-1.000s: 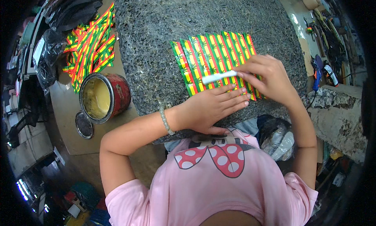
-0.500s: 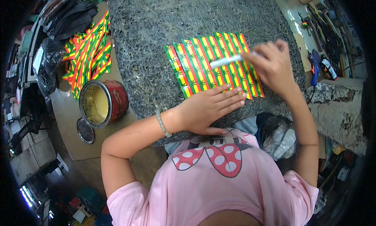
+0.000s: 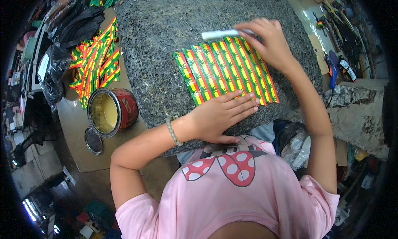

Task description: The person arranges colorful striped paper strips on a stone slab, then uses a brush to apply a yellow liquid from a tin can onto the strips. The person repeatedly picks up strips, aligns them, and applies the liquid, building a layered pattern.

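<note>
A row of red, yellow and green strips (image 3: pixel 226 69) with a dark leaf pattern lies side by side on a dark, rough-surfaced block (image 3: pixel 161 23). Their surface looks shiny. My left hand (image 3: pixel 222 117) rests flat, fingers stretched, over the near ends of the strips. My right hand (image 3: pixel 265 40) is closed round one end of a slim white stick (image 3: pixel 219 34). The stick points left, just above the far ends of the strips. What its gripped end looks like is hidden by my fingers.
Left of the block, a red tin (image 3: pixel 126 110) of yellowish paste lies tipped toward me, beside its round lid (image 3: pixel 93 140). A pile of loose strips (image 3: pixel 95 65) lies behind it. A blue-handled tool (image 3: pixel 333 69) lies at the right, near a concrete ledge (image 3: pixel 356 110).
My right hand has carried the white stick away from me and leftward, from the middle of the strips to their far ends. My left hand has stayed in place.
</note>
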{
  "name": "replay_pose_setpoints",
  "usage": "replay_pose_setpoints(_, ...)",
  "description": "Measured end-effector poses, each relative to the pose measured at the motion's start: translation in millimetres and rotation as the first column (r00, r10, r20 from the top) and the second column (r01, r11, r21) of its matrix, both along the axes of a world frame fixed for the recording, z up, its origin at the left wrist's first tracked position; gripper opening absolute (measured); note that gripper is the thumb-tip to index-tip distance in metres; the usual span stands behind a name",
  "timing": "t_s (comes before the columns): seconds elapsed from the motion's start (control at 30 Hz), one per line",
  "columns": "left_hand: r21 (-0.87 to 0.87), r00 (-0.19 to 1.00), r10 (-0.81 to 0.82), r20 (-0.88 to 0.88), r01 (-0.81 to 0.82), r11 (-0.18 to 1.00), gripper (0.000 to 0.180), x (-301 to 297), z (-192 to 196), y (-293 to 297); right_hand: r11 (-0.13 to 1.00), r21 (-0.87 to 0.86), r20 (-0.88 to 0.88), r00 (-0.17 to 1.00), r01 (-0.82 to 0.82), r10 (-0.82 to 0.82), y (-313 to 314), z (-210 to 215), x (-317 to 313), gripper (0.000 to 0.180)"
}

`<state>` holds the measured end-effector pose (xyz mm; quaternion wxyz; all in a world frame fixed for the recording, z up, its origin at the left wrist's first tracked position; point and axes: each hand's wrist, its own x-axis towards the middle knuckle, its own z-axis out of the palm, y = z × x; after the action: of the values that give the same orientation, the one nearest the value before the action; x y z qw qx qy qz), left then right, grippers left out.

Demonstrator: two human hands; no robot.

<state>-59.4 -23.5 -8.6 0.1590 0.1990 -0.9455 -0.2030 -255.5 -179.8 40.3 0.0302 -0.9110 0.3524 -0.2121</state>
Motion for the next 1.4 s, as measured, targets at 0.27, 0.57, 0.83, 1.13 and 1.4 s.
replay_pose_setpoints(0.27,0.016,0.997,0.011,-0.079,-0.009,1.0,0.086,1,-10,4,0.989,0.122,-0.125,0.987,-0.088,0.103,19,-16,-20,0.018)
replay_pose_setpoints(0.57,-0.101,0.967,0.001,-0.257,-0.028,0.995,0.102,-7,-34,2,0.888,0.014,0.287,0.853,-0.459,0.436,15,44,144,0.021)
replay_pose_setpoints(0.83,0.045,0.919,0.017,-0.394,0.001,0.999,0.101,-15,-49,6,0.683,-0.115,-0.344,0.674,-0.721,0.654,120,71,263,0.014)
replay_pose_setpoints(1.13,-0.009,0.972,0.019,-0.234,-0.021,1.0,0.096,-8,-47,6,0.558,0.65,0.355,0.856,-0.515,0.376,90,64,208,0.029)
replay_pose_setpoints(1.4,0.171,0.993,0.042,0.108,-0.06,0.983,0.092,0,-29,15,-0.187,0.687,0.701,0.708,-0.702,-0.086,117,42,124,0.04)
